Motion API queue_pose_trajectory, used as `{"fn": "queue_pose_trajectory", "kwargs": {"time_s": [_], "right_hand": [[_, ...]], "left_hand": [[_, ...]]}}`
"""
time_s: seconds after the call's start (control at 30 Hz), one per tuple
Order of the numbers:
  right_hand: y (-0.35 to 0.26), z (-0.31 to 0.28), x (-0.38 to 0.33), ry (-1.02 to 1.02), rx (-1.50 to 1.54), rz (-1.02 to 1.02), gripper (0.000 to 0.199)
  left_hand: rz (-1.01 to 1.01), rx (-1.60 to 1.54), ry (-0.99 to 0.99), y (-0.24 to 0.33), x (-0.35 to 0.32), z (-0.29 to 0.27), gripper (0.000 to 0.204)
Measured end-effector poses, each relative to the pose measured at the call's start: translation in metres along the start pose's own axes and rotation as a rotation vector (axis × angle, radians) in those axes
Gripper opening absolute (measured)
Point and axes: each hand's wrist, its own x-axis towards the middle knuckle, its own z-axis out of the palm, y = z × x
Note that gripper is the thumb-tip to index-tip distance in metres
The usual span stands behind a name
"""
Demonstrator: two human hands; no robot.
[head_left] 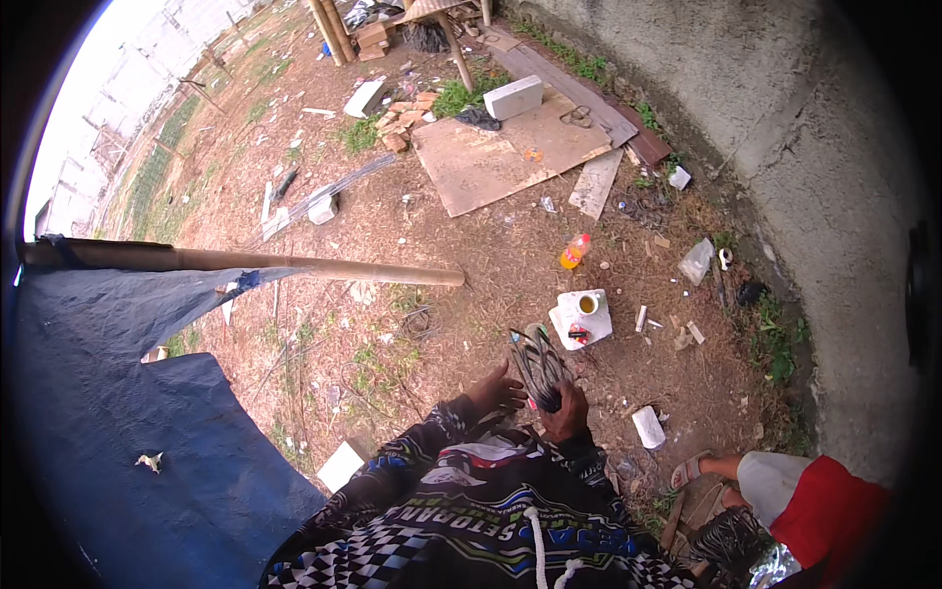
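Already gathered: bundle of dark wire loops (536, 365) stood upright at lower centre of frame, right hand (566, 412) with fingers clamped round its base. Left hand (497, 390) just beside, fingers spread, touching nothing clear. Binding or sorting seemingly unfinished. White block with yellow cup (583, 316) near, above right; orange bottle (574, 251) farther up; bamboo pole (294, 263) at left.

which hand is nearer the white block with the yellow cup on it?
Right. The right hand, gripping a bundle of dark wires, sits just below the white block; the left hand is farther off, down-left.
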Motion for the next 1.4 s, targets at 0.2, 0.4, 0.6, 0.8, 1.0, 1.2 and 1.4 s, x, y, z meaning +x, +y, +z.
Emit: {"fn": "queue_pose_trajectory", "kwargs": {"time_s": [0.2,0.4,0.6,0.8,1.0,1.2,1.4], "right_hand": [[-0.089,0.049,0.122,-0.115,0.217,-0.512,0.025],[-0.086,0.114,0.205,-0.331,0.339,-0.608,0.043],[-0.064,0.166,0.337,-0.592,0.192,-0.314,0.026],[-0.045,0.186,0.55,-0.83,0.192,0.135,0.041],[-0.022,0.175,0.729,-0.894,0.431,0.578,0.046],[0.026,0.277,0.86,-0.748,0.038,0.65,0.033],[0.065,0.342,0.933,-0.941,0.022,0.698,0.025]], "left_hand": [[0.715,-0.494,0.021,0.081,-0.082,-0.001,0.102],[0.794,-0.758,0.085,0.111,-0.058,-0.064,0.099],[0.622,-0.453,0.322,0.234,-0.001,-0.107,0.069],[0.255,-0.436,0.21,0.422,0.077,-0.135,0.079],[0.578,0.21,0.776,0.551,0.075,-0.167,0.064],[0.787,-0.578,0.954,0.532,0.038,-0.308,0.052],[0.545,-0.861,1.329,0.45,0.022,-0.423,0.045]]}}
